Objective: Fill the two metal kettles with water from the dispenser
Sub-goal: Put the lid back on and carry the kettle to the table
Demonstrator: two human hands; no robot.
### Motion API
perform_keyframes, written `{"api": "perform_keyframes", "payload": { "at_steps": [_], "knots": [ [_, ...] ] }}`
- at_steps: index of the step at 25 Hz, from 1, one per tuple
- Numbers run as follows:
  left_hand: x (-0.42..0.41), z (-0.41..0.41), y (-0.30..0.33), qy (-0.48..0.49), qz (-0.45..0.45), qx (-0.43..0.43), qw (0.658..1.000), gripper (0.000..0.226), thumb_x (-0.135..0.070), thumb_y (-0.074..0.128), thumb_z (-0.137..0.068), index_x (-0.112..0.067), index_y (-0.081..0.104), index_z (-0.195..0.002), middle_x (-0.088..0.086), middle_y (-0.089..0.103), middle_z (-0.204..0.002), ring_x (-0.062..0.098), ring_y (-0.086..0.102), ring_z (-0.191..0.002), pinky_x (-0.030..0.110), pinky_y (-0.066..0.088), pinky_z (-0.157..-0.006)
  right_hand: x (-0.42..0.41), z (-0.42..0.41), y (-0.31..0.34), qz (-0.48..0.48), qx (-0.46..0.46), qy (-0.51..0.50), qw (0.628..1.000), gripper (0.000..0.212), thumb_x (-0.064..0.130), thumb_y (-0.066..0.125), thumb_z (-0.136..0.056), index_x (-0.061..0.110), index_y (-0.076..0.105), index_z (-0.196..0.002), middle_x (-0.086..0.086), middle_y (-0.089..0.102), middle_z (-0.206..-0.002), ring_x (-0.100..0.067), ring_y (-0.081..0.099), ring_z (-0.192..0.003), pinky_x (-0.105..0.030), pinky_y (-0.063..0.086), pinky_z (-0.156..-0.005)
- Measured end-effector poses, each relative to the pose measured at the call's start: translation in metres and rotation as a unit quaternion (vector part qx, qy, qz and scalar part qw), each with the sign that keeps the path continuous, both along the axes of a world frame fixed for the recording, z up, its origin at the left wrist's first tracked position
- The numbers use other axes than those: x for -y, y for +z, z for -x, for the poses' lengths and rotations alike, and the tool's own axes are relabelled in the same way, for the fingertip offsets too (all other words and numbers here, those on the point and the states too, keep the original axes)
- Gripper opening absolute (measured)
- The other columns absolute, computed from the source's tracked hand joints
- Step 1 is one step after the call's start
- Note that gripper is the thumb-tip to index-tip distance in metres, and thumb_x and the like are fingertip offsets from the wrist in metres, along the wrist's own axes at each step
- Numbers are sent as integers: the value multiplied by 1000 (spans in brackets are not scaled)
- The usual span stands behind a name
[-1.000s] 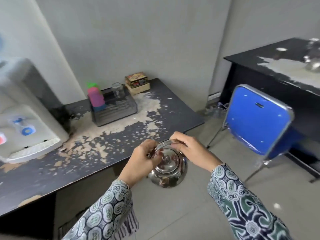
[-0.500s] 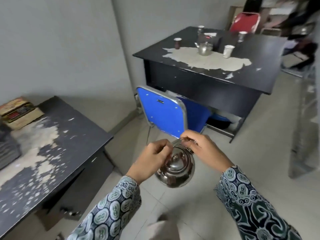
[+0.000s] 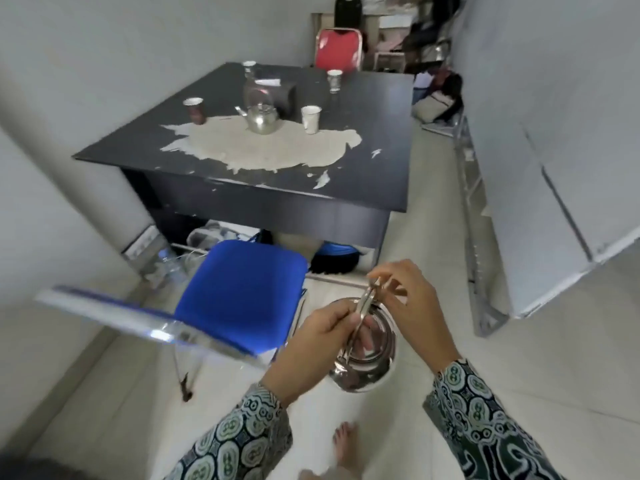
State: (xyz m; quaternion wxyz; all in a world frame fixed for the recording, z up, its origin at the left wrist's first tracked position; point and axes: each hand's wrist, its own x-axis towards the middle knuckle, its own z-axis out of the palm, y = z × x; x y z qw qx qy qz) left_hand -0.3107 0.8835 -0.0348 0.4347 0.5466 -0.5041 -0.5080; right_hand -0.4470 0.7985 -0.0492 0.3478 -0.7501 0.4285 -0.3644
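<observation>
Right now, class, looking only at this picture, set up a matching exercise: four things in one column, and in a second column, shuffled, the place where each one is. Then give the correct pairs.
Things
1. Carried kettle
2. Second kettle
3. Blue chair
4. Red chair

Places
A. Beyond the far edge of the black table
B. On the black table, among the cups
C. Held in both hands, left hand and right hand, above the floor
D. On the floor between the person and the black table

Pairs: 1-C, 2-B, 3-D, 4-A
</observation>
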Motion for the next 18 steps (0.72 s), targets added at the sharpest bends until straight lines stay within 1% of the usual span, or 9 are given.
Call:
{"api": "perform_keyframes", "payload": {
  "at_steps": [3,5,7,8,10,12,13,15,18],
  "knots": [
    [91,19,6,-28,7,-17,999,24,-4,38,-96,-10,59,-87,-5,64,-68,11,57,-65,18,47,-67,76,19,7,-48,31,-103,993,28,11,67,-80,28,50,-66,9,56,-64,-6,50,-59,-12,39,-56],
    [154,32,10,-58,17,-5,998,23,-2,37,-96,-1,60,-92,3,66,-78,11,60,-72,12,47,-69,127,33,10,-66,30,-123,990,29,12,64,-83,27,52,-61,13,59,-60,-3,50,-56,-10,38,-54],
    [207,44,10,-80,6,-7,997,24,-1,36,-96,3,60,-95,7,66,-80,7,61,-74,9,47,-70,165,46,14,-99,36,-123,987,29,11,59,-87,26,58,-62,16,63,-63,-1,55,-60,-10,42,-58],
    [225,49,11,-86,6,-8,996,24,-2,37,-96,2,60,-97,6,67,-80,7,62,-74,11,48,-72,176,49,17,-125,46,-118,984,27,10,54,-89,21,63,-67,10,67,-68,-5,59,-65,-16,46,-64],
    [274,63,4,-97,-1,1,995,24,-4,40,-95,-6,63,-98,4,69,-83,12,66,-79,21,52,-78,211,60,14,-198,90,-128,967,24,10,47,-93,7,68,-80,-14,70,-85,-26,64,-83,-35,51,-80],
    [318,77,-5,-97,-9,12,995,22,-5,43,-94,-5,65,-95,6,70,-91,16,68,-86,27,54,-84,243,68,12,-274,158,-152,937,28,12,44,-94,10,70,-84,-28,67,-97,-34,65,-85,-44,53,-82],
    [340,84,-9,-100,-12,14,995,20,-6,45,-93,-1,65,-95,9,70,-96,18,68,-89,29,54,-85,262,73,12,-298,189,-158,922,28,12,44,-94,11,71,-86,-30,67,-98,-32,64,-81,-43,55,-76],
    [384,97,-18,-107,-20,12,994,19,-9,48,-93,2,64,-97,9,70,-103,19,68,-92,31,55,-86,302,86,11,-323,219,-159,907,26,12,44,-95,9,70,-92,-30,68,-96,-24,65,-74,-30,57,-60],
    [447,116,-24,-91,-32,10,995,16,-11,55,-90,-4,69,-90,0,72,-89,19,70,-84,29,57,-80,366,105,10,-343,211,-140,905,25,10,43,-96,6,67,-97,-18,71,-89,-11,68,-63,-18,51,-49]
  ]
}}
